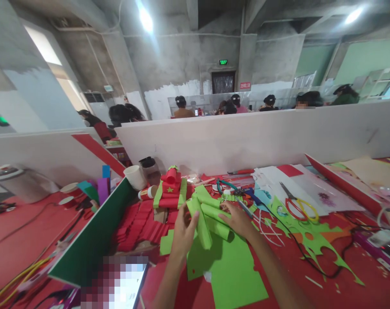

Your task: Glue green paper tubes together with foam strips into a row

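Observation:
My left hand (185, 224) is closed around a light green paper roll (202, 227), the thumb along its near side. Beside it lie more green rolls (218, 221), and my right hand (239, 218) curls its fingers over their right ends. Flat green sheets (235, 274) spread under both hands, with cut notches along their edges. Just behind my left hand stands a red and green paper model (171, 189) with a gold star. Red pleated paper strips (140, 227) lie to its left.
Scissors (300, 206) with red and yellow handles rest on paper at the right. A green board (95, 236) stands upright on the left, near a phone (130, 279). A white cup (135, 177) stands behind. White partitions (214, 139) close off the table, people beyond.

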### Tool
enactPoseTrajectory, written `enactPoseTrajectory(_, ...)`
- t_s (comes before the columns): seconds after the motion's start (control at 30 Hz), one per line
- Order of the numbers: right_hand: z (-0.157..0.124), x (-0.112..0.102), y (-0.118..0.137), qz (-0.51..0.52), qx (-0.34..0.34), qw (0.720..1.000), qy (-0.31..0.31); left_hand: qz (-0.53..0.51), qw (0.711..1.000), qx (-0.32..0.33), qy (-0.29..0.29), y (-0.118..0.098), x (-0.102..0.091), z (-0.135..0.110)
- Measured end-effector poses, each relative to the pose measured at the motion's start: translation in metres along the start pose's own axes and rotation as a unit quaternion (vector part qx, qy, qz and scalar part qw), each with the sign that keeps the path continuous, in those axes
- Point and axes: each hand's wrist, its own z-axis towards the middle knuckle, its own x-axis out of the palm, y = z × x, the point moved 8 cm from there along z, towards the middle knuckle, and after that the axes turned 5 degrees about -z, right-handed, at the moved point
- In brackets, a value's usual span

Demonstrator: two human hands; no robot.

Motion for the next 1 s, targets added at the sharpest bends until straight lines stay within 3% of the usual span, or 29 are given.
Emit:
enactPoseTrajectory(0.13, 0.0, 0.001, 0.0, 0.002, -0.016, 1.0, -0.005, -0.041, 0.991, -0.122, -0.049, 0.041, 0.003, -0.006)
enactPoseTrajectory(0.23, 0.0, 0.0, -0.001, 0.002, -0.019, 1.0, -0.014, -0.018, 0.985, -0.16, -0.06, 0.056, -0.004, -0.011)
enactPoseTrajectory(0.47, -0.001, 0.005, 0.003, 0.008, -0.028, 1.0, 0.002, 0.029, 0.991, -0.098, -0.087, 0.056, -0.021, -0.016)
enactPoseTrajectory(0.67, -0.004, 0.006, 0.013, 0.001, -0.047, 0.999, 0.025, -0.036, 0.987, -0.141, -0.073, 0.081, -0.009, -0.014)
enactPoseTrajectory(1.0, -0.008, 0.002, 0.014, -0.028, -0.014, 0.998, 0.051, 0.0, 0.992, -0.119, -0.038, 0.084, -0.002, -0.012)
